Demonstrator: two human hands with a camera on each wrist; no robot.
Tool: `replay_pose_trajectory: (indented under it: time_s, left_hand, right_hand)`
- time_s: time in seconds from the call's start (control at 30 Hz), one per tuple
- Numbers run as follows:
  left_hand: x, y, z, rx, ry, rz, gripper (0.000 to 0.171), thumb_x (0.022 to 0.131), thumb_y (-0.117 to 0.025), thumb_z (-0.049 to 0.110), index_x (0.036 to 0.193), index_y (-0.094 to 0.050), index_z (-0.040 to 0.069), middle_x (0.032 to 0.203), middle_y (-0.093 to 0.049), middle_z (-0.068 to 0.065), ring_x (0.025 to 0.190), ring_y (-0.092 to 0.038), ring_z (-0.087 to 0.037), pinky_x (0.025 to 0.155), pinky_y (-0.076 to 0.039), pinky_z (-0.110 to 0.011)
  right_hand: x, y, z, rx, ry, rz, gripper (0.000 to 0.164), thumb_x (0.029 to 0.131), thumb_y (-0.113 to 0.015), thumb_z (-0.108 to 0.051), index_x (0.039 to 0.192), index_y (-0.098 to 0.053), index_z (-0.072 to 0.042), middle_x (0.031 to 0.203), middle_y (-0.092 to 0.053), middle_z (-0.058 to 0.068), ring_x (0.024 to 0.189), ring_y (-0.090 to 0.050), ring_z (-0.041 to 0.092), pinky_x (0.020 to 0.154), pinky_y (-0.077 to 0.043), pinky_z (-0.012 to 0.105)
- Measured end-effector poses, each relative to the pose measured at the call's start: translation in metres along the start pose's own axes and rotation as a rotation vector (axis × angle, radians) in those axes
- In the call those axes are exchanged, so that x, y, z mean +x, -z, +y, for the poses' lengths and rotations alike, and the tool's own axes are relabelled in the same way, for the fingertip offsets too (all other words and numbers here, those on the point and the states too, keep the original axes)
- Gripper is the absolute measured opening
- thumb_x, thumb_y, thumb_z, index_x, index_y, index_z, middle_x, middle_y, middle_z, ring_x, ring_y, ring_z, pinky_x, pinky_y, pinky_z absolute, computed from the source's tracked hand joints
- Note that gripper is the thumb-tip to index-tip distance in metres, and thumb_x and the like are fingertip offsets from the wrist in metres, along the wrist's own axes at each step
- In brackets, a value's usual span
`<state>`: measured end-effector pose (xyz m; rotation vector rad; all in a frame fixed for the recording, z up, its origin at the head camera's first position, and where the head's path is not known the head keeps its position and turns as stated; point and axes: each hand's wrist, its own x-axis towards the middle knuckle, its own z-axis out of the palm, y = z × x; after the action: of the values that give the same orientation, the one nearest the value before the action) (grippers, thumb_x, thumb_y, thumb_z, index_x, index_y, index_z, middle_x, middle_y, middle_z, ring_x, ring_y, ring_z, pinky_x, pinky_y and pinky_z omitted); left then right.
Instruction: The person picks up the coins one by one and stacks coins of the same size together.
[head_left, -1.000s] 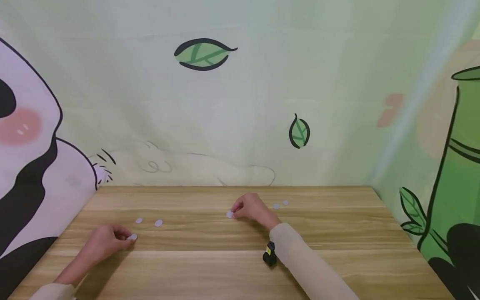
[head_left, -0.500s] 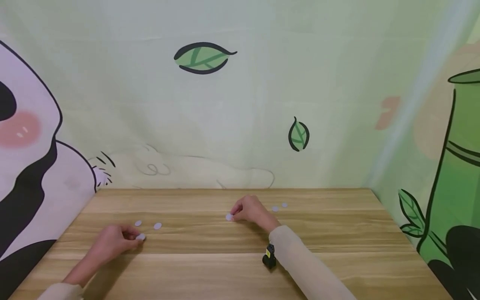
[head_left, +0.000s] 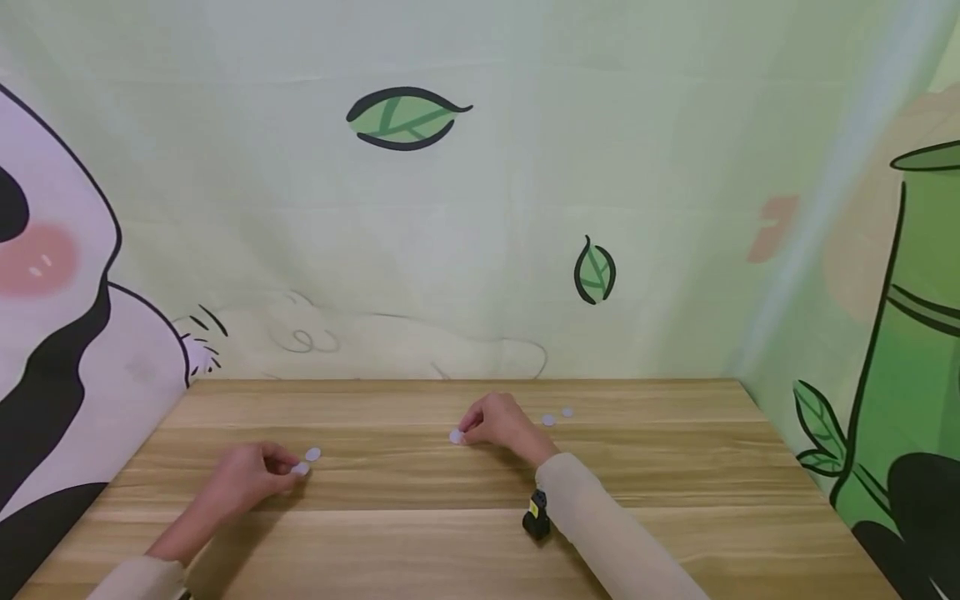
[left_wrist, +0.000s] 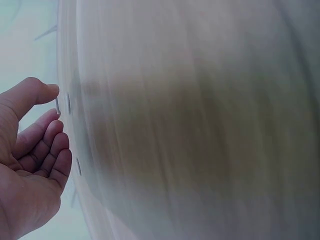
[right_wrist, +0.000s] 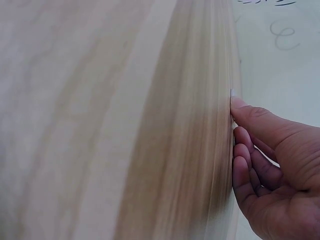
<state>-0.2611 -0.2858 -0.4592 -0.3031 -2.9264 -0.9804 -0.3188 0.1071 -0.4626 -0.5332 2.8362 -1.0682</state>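
My left hand (head_left: 251,482) pinches a small white disc (head_left: 301,469) between thumb and forefinger. In the left wrist view this disc (left_wrist: 57,105) is edge-on and slightly above the table. A second white disc (head_left: 312,454) lies just beyond it, and another flat disc (left_wrist: 78,166) shows beside the curled fingers in the left wrist view; the hand hides it from the head camera. My right hand (head_left: 498,421) pinches a white disc (head_left: 455,437) at the table surface. In the right wrist view only a sliver of disc (right_wrist: 232,92) shows past the thumb.
Two more white discs (head_left: 548,420) lie to the right of the right hand. A black wrist camera (head_left: 536,517) is fixed at the right sleeve (head_left: 600,517). Behind the wooden table (head_left: 390,550) hangs a green printed backdrop (head_left: 480,208).
My left hand has moved right and slightly away from me with its disc, now close to one lying disc and covering another. The right hand stays in place. The head view has tilted slightly.
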Motion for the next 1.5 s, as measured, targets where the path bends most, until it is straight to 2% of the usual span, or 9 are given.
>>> replay_pose_trajectory:
  time_s: [0.43, 0.57, 0.67, 0.83, 1.23, 1.5]
  left_hand:
    - [0.008, -0.015, 0.018, -0.027, -0.06, 0.009, 0.021, 0.078, -0.086, 0.019, 0.09, -0.076, 0.005, 0.076, -0.068, 0.003, 0.07, -0.058, -0.008, 0.062, -0.046, -0.023]
    - [0.013, -0.02, 0.025, -0.037, -0.055, -0.013, 0.018, 0.079, -0.085, 0.017, 0.089, -0.076, 0.006, 0.075, -0.067, 0.004, 0.07, -0.056, -0.01, 0.06, -0.044, -0.023]
    - [0.016, -0.025, 0.029, -0.077, -0.047, -0.039, 0.018, 0.08, -0.085, 0.016, 0.09, -0.076, 0.004, 0.076, -0.066, 0.003, 0.07, -0.057, -0.012, 0.06, -0.045, -0.024]
    - [0.022, -0.036, 0.036, -0.108, -0.054, -0.042, 0.019, 0.08, -0.086, 0.019, 0.09, -0.076, 0.005, 0.077, -0.066, 0.002, 0.071, -0.057, -0.01, 0.062, -0.046, -0.023]
    - [0.034, -0.051, 0.056, -0.087, -0.04, -0.054, 0.015, 0.082, -0.084, 0.019, 0.089, -0.076, 0.009, 0.079, -0.065, 0.001, 0.075, -0.057, -0.014, 0.067, -0.047, -0.028]
    - [0.038, -0.057, 0.064, -0.108, -0.049, -0.06, 0.016, 0.08, -0.085, 0.015, 0.089, -0.076, 0.006, 0.079, -0.066, 0.0, 0.074, -0.058, -0.013, 0.065, -0.048, -0.027]
  right_hand:
    - [0.0, 0.0, -0.002, -0.003, 0.0, -0.004, 0.01, 0.079, -0.088, -0.012, 0.086, -0.08, -0.009, 0.078, -0.073, -0.004, 0.072, -0.058, 0.003, 0.069, -0.048, 0.02]
    - [-0.001, 0.001, -0.002, -0.007, 0.001, 0.0, 0.01, 0.079, -0.088, -0.013, 0.086, -0.081, -0.01, 0.077, -0.073, -0.004, 0.071, -0.058, 0.003, 0.069, -0.048, 0.02]
    - [-0.001, 0.0, 0.0, -0.009, 0.0, 0.0, 0.011, 0.079, -0.088, -0.014, 0.085, -0.081, -0.01, 0.077, -0.073, -0.005, 0.071, -0.058, 0.002, 0.07, -0.048, 0.02]
    - [-0.001, -0.001, 0.001, -0.006, -0.009, -0.006, 0.011, 0.079, -0.089, -0.015, 0.085, -0.081, -0.01, 0.077, -0.073, -0.005, 0.071, -0.058, 0.002, 0.07, -0.048, 0.02]
    - [0.0, -0.001, 0.001, -0.024, 0.002, 0.009, 0.012, 0.078, -0.089, -0.016, 0.084, -0.081, -0.012, 0.076, -0.074, -0.005, 0.071, -0.058, 0.001, 0.07, -0.048, 0.02]
    - [-0.001, 0.001, 0.0, -0.024, 0.004, 0.008, 0.011, 0.079, -0.089, -0.016, 0.084, -0.081, -0.011, 0.077, -0.074, -0.005, 0.071, -0.058, 0.002, 0.07, -0.048, 0.02]
